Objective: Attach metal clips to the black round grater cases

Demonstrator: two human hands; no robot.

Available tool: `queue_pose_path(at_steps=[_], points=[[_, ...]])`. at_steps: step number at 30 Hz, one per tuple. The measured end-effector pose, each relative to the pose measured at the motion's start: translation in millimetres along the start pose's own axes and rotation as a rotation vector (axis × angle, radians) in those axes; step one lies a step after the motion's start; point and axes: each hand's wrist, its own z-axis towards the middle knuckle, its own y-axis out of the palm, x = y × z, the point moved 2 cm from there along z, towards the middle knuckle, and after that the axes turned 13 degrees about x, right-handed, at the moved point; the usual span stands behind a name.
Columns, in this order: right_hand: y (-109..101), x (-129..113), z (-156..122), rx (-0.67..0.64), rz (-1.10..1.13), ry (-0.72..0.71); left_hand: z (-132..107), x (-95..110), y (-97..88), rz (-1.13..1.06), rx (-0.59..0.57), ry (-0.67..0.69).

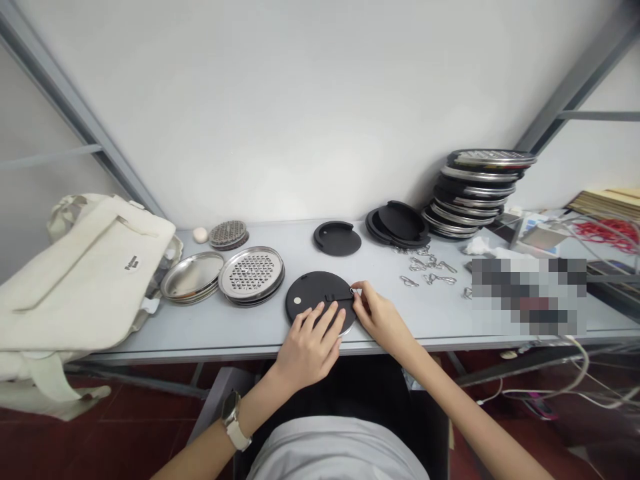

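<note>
Mid-frame, our flat left hand (pixel 307 345) braces a round black disc (pixel 313 287); our right hand (pixel 379 316) pinches a silver loop (pixel 353 291), seemingly fitting it; next, probably, pressing.

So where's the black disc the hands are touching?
Head view: the black disc is centre front on the table, just right of the larger perforated disc.

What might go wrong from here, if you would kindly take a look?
The unevenly piled stack of discs might topple if bumped. The black disc under the left hand sits close to the table's front edge, so it could slip off. The loose metal clips beyond the right hand could be swept away.
</note>
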Motion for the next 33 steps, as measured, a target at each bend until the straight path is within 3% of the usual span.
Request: queue_pose_path(at_steps=[9,17,30,33], points=[[1.2,0.4,-0.6,-0.001,0.012,0.018,1.4,0.3,-1.8,-0.036,-0.024,-0.025],[-3.9,0.1,5.9,-0.061,0.079,0.087,11.9,-1.8,-6.7,-0.105,-0.118,-0.054],[-2.2,7.3,26.7,-0.128,0.177,0.248,31.3,-17.8,7.6,-0.234,-0.139,-0.123],[-1.9,6.9,26.2,-0.123,0.195,0.306,30.0,-18.6,10.5,-0.24,-0.095,-0.121]])
